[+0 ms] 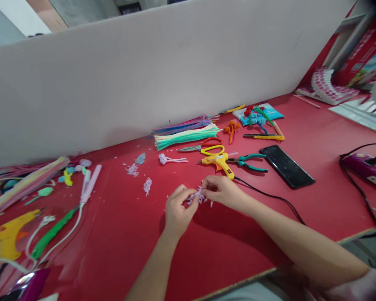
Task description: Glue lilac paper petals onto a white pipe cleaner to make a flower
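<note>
My left hand (pixel 178 209) is closed, thumb and index finger pinched at a cluster of small lilac pipe-cleaner pieces (pixel 201 196) just above the red table. From the right, my right hand (pixel 219 190) pinches the same cluster with its fingertips; the exact grip is partly hidden. Small lilac clippings (pixel 147 186) lie left of my hands, and another lilac pile (pixel 133 169) sits farther back beside a light blue tuft (pixel 141 158). A lilac pipe-cleaner flower (pixel 172 159) with thin stems rests behind my left hand. Beyond my right hand lies a yellow glue gun (pixel 217 162).
Yellow-and-red-handled scissors (pixel 203 148), teal pliers (pixel 249 161) and a black phone (pixel 286 166) lie behind and right. Pipe-cleaner bundles (pixel 186 136) line the white partition (pixel 144 79). Left are another glue gun (pixel 11 234) and a pink corded tool (pixel 90 184). A purple power strip (pixel 366 167) is right.
</note>
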`<state>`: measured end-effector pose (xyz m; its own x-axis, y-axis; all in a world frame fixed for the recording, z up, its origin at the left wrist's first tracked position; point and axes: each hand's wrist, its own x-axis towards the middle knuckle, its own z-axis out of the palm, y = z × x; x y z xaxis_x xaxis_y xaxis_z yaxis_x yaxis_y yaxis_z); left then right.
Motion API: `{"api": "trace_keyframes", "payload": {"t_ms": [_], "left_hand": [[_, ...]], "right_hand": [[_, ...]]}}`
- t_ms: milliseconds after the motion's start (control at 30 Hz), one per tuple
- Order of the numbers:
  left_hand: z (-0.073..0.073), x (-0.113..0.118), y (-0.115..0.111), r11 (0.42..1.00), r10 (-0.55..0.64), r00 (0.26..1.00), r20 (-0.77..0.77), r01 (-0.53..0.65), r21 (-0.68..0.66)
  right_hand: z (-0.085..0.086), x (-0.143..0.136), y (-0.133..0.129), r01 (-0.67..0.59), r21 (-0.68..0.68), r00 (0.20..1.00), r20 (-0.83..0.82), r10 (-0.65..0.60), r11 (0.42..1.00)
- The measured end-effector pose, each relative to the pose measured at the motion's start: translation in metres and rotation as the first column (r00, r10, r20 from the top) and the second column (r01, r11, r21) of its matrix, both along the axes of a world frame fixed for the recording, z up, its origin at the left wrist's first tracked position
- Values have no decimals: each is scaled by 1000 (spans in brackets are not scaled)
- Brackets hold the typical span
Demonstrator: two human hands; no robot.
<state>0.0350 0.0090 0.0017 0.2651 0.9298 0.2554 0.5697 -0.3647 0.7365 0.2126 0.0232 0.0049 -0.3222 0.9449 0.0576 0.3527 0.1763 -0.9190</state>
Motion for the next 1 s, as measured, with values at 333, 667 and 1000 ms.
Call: {"api": "trace_keyframes", "payload": {"t_ms": [333, 667, 1000], "left_hand": [[3, 1, 3, 998, 10, 992, 125, -2, -67], [2, -1, 4, 998, 58, 990, 127, -55, -21], [-3, -21, 21, 993, 110, 989, 102, -114, 33]], "right_hand": [[-20, 56, 40, 404, 348, 730, 434, -527, 846], [-23, 54, 43, 506, 55, 842, 183, -507, 861], [6, 37, 16, -19, -346, 898, -419, -136, 938]]}}
